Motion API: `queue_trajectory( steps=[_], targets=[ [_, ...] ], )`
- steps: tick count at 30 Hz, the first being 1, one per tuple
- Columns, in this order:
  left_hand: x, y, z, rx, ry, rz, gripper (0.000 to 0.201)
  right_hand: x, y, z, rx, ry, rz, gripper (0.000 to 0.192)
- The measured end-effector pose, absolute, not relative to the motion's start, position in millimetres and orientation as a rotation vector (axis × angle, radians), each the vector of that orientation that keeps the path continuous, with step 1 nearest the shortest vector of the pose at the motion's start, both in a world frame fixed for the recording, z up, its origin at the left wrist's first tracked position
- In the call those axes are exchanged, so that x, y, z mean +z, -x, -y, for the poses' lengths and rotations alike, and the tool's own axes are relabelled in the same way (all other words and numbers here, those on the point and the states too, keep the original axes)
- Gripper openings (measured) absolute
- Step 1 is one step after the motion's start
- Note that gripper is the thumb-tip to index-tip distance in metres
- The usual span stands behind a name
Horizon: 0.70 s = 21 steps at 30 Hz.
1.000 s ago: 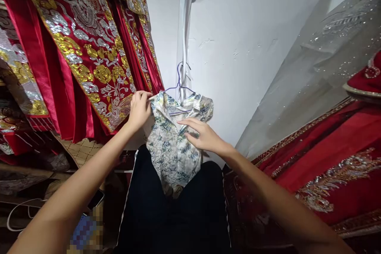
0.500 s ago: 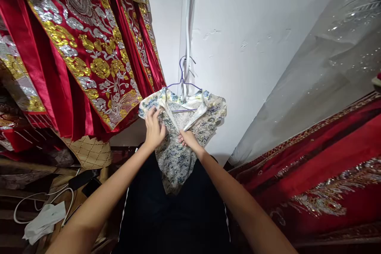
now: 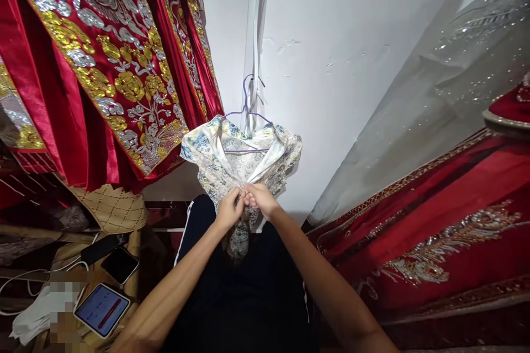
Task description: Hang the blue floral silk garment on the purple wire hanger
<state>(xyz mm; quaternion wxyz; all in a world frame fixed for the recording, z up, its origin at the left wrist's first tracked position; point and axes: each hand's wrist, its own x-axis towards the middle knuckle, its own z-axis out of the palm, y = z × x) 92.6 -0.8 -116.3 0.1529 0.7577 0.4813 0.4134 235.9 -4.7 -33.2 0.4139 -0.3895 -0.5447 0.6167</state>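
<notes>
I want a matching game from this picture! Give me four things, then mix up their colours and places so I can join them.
Things:
1. Hanger
2. Flowery top
3. Left hand
4. Lit phone

Colours and places:
A. lying on the wooden stand
B. pale with a blue pattern
C. pinching cloth, next to the right hand
D. purple

Right pairs: 1-D, 2-B, 3-C, 4-A
</notes>
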Motion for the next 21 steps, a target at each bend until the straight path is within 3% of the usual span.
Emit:
queue_trajectory(
  steps=[4,10,14,18,21],
  targets=[
    [-107.3,-81.6,6.4,1.070,-2.277,-1.367,0.018,35.7,-245.5,-26.0,1.562,0.940,1.300,0.031],
    [-94.5,-73.9,5.3,0.906,-2.409,-1.304,0.017,127.6,-232.0,-54.4,1.560,0.941,1.248,0.032],
    [-55.8,-67.0,-3.8,0.938,-2.409,-1.211,0.013,137.7,-230.2,-41.1,1.467,0.857,1.268,0.034],
    [21.1,-66.1,-18.9,1.539,-2.209,-1.049,0.033,128.4,-232.7,-25.3,1.373,0.839,1.344,0.036],
    [78.9,-69.9,-31.3,1.686,-2.323,-0.965,0.033,124.5,-234.9,-21.0,1.333,0.817,1.427,0.040]
  ],
)
